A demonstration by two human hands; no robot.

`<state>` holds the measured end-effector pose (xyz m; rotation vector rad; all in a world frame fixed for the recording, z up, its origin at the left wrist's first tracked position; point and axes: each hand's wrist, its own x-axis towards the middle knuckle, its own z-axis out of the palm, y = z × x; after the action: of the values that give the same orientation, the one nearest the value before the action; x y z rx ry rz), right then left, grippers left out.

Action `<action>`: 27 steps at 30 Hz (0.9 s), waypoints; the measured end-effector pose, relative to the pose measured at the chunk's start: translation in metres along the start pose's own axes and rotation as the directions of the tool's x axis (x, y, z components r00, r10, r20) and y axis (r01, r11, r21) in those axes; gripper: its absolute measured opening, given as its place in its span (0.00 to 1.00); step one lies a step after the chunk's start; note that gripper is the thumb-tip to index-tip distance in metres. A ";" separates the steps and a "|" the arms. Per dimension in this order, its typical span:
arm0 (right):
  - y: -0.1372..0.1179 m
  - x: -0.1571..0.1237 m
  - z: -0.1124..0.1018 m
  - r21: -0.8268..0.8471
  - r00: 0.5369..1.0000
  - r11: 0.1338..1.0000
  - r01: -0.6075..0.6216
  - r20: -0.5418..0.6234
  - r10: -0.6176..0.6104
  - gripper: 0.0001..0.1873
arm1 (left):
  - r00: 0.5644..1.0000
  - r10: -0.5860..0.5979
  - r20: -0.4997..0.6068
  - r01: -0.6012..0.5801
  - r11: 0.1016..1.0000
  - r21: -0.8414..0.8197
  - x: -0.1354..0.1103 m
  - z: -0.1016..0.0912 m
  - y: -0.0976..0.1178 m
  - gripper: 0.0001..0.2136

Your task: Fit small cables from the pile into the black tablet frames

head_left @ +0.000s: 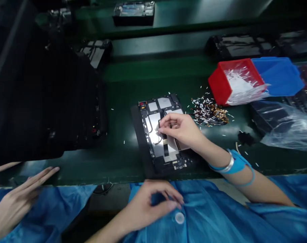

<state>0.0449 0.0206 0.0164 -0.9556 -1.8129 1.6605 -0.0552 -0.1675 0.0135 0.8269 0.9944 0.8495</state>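
My right hand (pixel 180 130), with a blue wrist strap (pixel 234 163) around its forearm, sits over an opened tablet (pixel 153 133) lying on a black mat (pixel 140 141). Its thumb and fingertips pinch a thin black strip (pixel 163 133) on the tablet's inside. My left hand (pixel 153 207) rests low against the blue smock (pixel 206 209), its curled fingers close to a round white button (pixel 179 218). At the lower left, a third hand (pixel 19 202) spreads its fingers at the belt's front edge and seems to belong to a co-worker.
A green conveyor belt (pixel 123 79) carries several dark tablets. Beside my work lies a heap of small white and brown pieces (pixel 209 111). A red bin (pixel 219 84) holds a white-filled plastic bag, next to a blue bin (pixel 277 76). A large black mass (pixel 42 101) rises at the left.
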 end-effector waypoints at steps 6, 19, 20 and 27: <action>0.012 0.023 0.019 -0.073 0.998 0.997 0.018 -0.062 -0.022 0.04 | 0.657 0.715 -0.238 -0.099 0.395 0.913 0.008 -0.059 0.005 0.11; 0.010 0.025 0.021 -0.284 0.998 0.958 0.021 -0.049 -0.036 0.02 | 0.761 0.647 0.035 0.029 -0.089 0.996 0.024 -0.079 0.000 0.18; 0.008 0.025 0.021 -0.291 0.998 0.957 0.014 -0.048 -0.029 0.02 | 0.762 0.646 0.029 0.035 -0.085 0.996 0.024 -0.079 0.000 0.18; -0.006 0.025 0.017 -0.484 0.999 0.875 0.027 -0.027 -0.046 0.01 | 0.753 0.657 0.014 0.029 -0.055 0.998 0.027 -0.076 0.004 0.16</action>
<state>0.0153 0.0295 0.0177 -1.1345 -2.2582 1.1680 -0.1185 -0.1279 -0.0169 2.3368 2.0086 0.6551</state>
